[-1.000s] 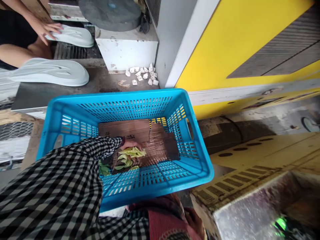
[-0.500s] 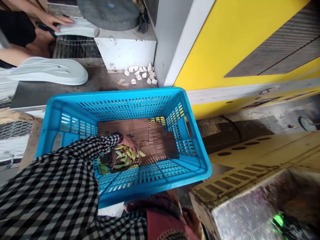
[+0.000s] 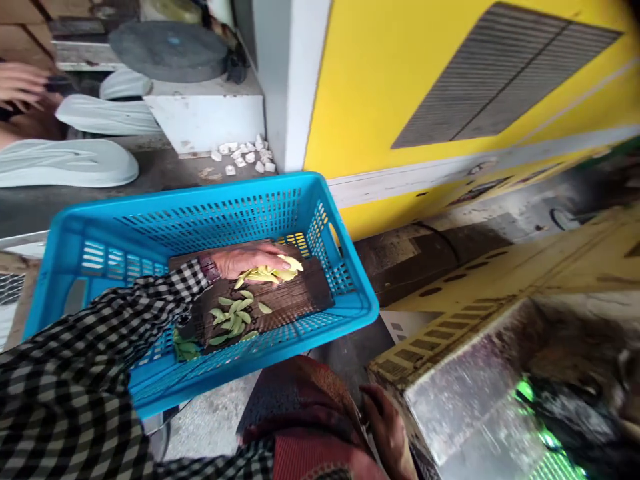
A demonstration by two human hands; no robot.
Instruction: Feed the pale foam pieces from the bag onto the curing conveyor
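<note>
A blue plastic crate (image 3: pixel 190 195) with slotted walls has brown cardboard (image 3: pixel 295 293) lining its floor. My left hand (image 3: pixel 245 261), a checked sleeve on the arm and a watch-like band at the wrist, lies over a bunch of pale yellow-green leaf pieces (image 3: pixel 280 268) and holds them against the cardboard. Several greener pieces (image 3: pixel 233 319) lie scattered nearer me, and darker leaves (image 3: pixel 184 348) sit at the crate's lower left corner. Outside the crate, my right hand (image 3: pixel 386 423) hangs by a red patterned cloth (image 3: pixel 305 407), its fingers loosely curled and holding nothing.
A co-worker's hand (image 3: pixel 20 83) sits at top left beside pale foam shoe soles (image 3: pixel 65 163). Small white scraps (image 3: pixel 243 157) lie by a white block (image 3: pixel 205 117) under a grey round disc (image 3: pixel 167 50). A yellow panel (image 3: pixel 400 87) and a metal bin edge (image 3: pixel 455 400) fill the right.
The view has swung, shifting everything left. My left hand has slid away from me across the cardboard, drawing the pale pieces along and leaving others scattered. My right hand shows more.
</note>
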